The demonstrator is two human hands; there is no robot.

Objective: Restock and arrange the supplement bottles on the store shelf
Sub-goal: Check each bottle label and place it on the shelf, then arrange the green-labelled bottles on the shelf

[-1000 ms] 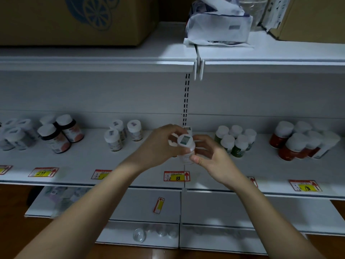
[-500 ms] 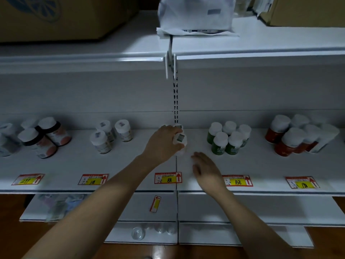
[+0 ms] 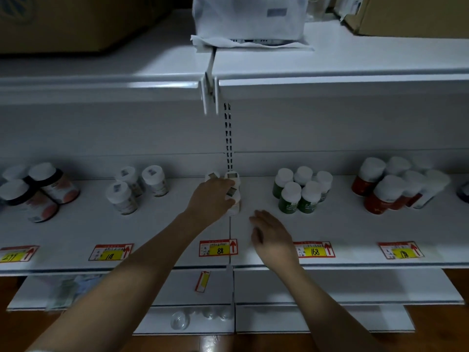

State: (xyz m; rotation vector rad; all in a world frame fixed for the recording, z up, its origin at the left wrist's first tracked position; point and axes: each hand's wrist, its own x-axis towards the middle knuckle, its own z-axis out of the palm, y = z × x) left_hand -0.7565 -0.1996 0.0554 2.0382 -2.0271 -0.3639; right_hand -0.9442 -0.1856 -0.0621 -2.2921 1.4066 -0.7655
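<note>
My left hand (image 3: 212, 196) grips a small white supplement bottle (image 3: 234, 204) that stands on the white shelf (image 3: 162, 232), above the "88" price tag (image 3: 218, 248). Two more white bottles (image 3: 233, 177) sit just behind it, partly hidden by my fingers. My right hand (image 3: 272, 237) hovers flat over the shelf front, to the right of the bottle, holding nothing. Other groups stand along the shelf: green bottles (image 3: 300, 190), red bottles (image 3: 390, 186), white bottles (image 3: 137, 186) and dark bottles (image 3: 38, 191) on the left.
The upper shelf (image 3: 330, 72) overhangs the bottles and carries cardboard boxes (image 3: 63, 21) and a white package (image 3: 250, 21). Lower shelves (image 3: 330, 288) below hold a loose price tag (image 3: 202, 281) and clear jars (image 3: 180, 320). A slotted upright (image 3: 228, 135) runs down the back wall.
One second ago both hands held the white bottle in front of the shelf. My left hand has set it down by the others, and my right hand has let go and drawn back.
</note>
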